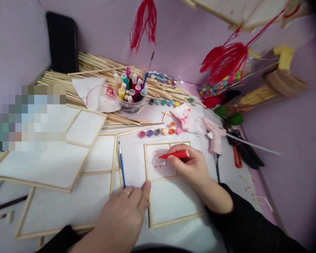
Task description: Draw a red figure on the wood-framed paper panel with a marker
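My right hand is closed around a red marker, its tip at the white paper inside a thin wooden frame. A small red outline drawing shows in the frame's upper left section. My left hand lies open, palm down, its index finger touching the frame's left strip; a ring is on one finger. By its fingertips lies a blue paintbrush. Larger papered wooden frames overlap to the left, partly under my left hand and forearm.
A clear tub of markers stands behind, before piles of wooden sticks. Paint pots, a stained tissue and a pink glue gun sit further right. Red tassels hang above. Pixelation covers the left side.
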Tool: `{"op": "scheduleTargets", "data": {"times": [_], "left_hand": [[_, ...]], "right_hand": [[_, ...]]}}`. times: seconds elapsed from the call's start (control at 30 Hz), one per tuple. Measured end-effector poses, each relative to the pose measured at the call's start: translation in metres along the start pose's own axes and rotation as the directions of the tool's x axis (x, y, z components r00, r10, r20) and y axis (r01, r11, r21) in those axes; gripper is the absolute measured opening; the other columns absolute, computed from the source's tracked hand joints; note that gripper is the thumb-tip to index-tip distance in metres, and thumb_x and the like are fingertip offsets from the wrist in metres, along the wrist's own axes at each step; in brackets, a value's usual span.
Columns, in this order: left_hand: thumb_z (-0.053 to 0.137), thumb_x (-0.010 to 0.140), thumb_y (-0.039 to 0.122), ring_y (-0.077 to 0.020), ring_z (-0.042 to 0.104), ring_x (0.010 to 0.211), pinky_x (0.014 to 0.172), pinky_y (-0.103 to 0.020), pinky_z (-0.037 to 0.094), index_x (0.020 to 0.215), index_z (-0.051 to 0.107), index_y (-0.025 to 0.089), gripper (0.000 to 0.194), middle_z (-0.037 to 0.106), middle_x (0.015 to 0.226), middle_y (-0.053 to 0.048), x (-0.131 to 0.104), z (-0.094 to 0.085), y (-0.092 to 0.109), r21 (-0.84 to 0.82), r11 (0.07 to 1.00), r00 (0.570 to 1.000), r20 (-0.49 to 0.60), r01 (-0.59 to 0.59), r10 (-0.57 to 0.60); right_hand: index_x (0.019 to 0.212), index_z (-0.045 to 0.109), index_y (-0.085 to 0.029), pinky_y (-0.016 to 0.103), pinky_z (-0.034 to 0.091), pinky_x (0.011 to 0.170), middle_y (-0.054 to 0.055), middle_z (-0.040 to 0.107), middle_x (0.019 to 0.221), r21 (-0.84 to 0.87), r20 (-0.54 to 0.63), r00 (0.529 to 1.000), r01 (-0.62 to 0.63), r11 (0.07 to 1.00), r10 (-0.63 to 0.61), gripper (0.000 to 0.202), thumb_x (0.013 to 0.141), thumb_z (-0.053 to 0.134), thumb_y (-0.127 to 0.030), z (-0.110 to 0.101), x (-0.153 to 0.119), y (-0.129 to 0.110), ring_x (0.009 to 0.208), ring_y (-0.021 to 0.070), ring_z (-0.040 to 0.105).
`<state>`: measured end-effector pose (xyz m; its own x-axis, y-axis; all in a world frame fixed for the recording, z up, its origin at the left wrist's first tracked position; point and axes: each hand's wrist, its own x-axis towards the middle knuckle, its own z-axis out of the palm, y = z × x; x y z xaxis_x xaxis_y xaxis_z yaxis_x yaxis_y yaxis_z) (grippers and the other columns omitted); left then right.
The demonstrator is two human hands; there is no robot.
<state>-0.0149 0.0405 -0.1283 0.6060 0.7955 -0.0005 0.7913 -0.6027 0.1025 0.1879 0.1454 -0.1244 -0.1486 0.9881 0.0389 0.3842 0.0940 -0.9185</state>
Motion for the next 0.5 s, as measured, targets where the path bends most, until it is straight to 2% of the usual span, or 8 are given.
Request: {"op": "scheduleTargets", "data": {"times": [0.23, 0.5], "left_hand": [[0.06, 0.074, 0.008, -0.0196, 0.059, 0.062, 0.053, -0.033, 0.049, 0.12, 0.056, 0.005, 0.047, 0.06, 0.069, -0.003, 0.0004, 0.0016, 0.0009, 0.02, 1.0, 1.0, 0.003, -0.001, 0.001], [0.056, 0.072, 0.004, -0.0207, 0.06, 0.059, 0.05, -0.035, 0.05, 0.119, 0.057, 0.004, 0.047, 0.061, 0.07, -0.003, 0.0025, -0.0012, 0.0014, -0.029, 1.0, 1.0, -0.024, 0.006, -0.007]], "right_hand": [[0.081, 0.068, -0.02, 0.024, 0.052, 0.059, 0.002, 0.073, 0.076, -0.04, 0.087, 0.994, 0.075, 0.996, -0.072, 0.006, 0.076, 0.066, -0.019, 0.0076, -0.0001, -0.0006, 0.063, 0.014, 0.065], [0.082, 0.067, -0.02, 0.025, 0.052, 0.061, 0.001, 0.072, 0.075, -0.028, 0.117, 0.989, 0.095, 0.995, -0.091, 0.008, 0.075, 0.065, -0.016, 0.0081, -0.002, -0.001, 0.065, 0.0147, 0.065]]}}
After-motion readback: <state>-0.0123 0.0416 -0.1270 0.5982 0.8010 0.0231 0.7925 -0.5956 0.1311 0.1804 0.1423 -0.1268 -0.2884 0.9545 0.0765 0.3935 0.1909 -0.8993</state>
